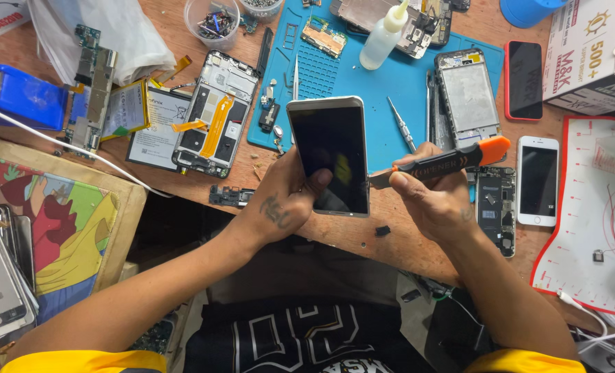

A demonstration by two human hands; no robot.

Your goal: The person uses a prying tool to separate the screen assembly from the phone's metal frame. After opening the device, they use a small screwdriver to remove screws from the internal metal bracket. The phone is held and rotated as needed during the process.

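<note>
Cluttered wooden workbench (349,238), repair debris all over, blue work mat (397,90) at 12 o'clock.

Left hand (287,200), centre: fingers wrapped round the lower left edge of a smartphone (329,155), thumb pressed on the dark glass. Phone held upright above the bench edge, screen toward the camera.

Right hand (435,197), at 3 o'clock of the phone: closed in a fist round a black pry tool (452,160) with an orange end; the thin blade meets the phone's right edge near its lower half.

Handling judgement: phone looks light, stiff, slippery on the glass, and fragile at the screen. Best held by the metal side frame, not the face.

Outward:
- 12 o'clock: white squeeze bottle (383,38), screwdriver (402,124), on the mat.
- 10 o'clock: opened phone frame (218,114) with orange flex cable; flat battery (157,128) beside it; small clear cup of parts (212,22).
- 9 o'clock: blue tape dispenser (17,97), white cable.
- 2 o'clock: stripped phone chassis (467,97), red phone (523,79), cardboard box (587,52).
- 3 o'clock: white phone (537,181), red-edged silicone mat (597,221).
</note>
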